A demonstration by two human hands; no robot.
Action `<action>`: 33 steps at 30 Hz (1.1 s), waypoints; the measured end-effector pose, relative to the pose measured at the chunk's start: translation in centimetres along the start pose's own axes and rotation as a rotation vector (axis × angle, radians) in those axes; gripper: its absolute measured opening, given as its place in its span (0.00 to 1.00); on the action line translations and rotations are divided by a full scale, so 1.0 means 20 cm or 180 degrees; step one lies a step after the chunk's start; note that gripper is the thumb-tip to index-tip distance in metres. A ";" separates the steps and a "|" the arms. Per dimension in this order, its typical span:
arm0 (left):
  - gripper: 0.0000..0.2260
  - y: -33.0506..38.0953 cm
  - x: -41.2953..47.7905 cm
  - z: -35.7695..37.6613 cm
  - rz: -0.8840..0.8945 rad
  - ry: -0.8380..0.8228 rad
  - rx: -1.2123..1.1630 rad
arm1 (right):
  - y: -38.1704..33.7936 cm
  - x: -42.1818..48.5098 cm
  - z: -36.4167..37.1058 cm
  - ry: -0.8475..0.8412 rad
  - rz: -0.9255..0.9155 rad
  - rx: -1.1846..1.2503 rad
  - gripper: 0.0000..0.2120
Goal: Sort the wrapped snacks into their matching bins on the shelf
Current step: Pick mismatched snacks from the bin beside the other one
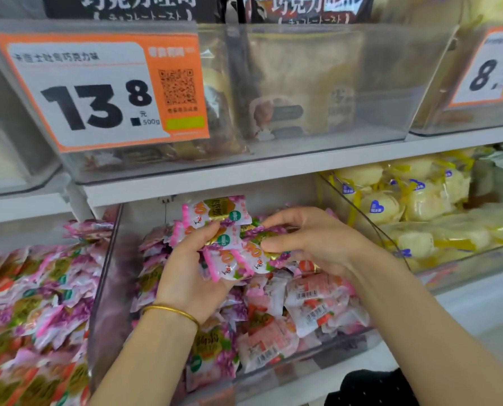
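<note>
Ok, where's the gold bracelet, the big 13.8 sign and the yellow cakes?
gold bracelet (171,311): head view, middle of the band.
13.8 sign (103,106): head view, the big printed number.
yellow cakes (425,202): head view, one wrapped cake.

I run 1 head cam only, wide-angle. It faces fwd and slightly down, very near the shelf (273,171); clear bins (390,83) fill most of the frame.
</note>
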State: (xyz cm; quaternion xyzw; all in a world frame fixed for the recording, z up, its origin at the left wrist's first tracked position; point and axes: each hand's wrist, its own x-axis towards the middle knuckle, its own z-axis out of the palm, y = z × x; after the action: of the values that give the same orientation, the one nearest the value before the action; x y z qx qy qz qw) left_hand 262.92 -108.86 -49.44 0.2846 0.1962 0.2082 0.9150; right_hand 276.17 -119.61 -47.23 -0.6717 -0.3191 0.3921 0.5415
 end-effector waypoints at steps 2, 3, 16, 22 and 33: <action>0.23 0.01 0.00 -0.03 -0.0022 0.0000 0.0010 | -0.01 0.00 0.00 -0.0025 0.0058 0.0050 0.11; 0.24 0.01 0.00 -0.04 -0.0039 0.0006 -0.0023 | -0.01 0.01 0.01 -0.0032 0.0078 0.0055 0.11; 0.25 0.01 -0.01 -0.07 0.0050 0.0241 -0.0365 | -0.01 -0.01 0.01 0.0144 0.0425 0.0885 0.12; 0.11 0.02 -0.04 -0.03 0.0082 0.0558 -0.0486 | -0.01 -0.01 -0.02 0.0617 0.0276 0.1313 0.13; 0.13 0.03 0.00 -0.07 0.0466 0.0790 -0.0731 | -0.09 0.16 -0.04 0.1485 0.0261 0.0325 0.11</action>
State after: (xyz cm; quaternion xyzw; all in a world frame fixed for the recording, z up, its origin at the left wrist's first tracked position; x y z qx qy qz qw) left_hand 262.00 -107.80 -50.12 0.1639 0.2612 0.3287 0.8927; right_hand 278.45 -116.84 -46.05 -0.7283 -0.1377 0.2635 0.6174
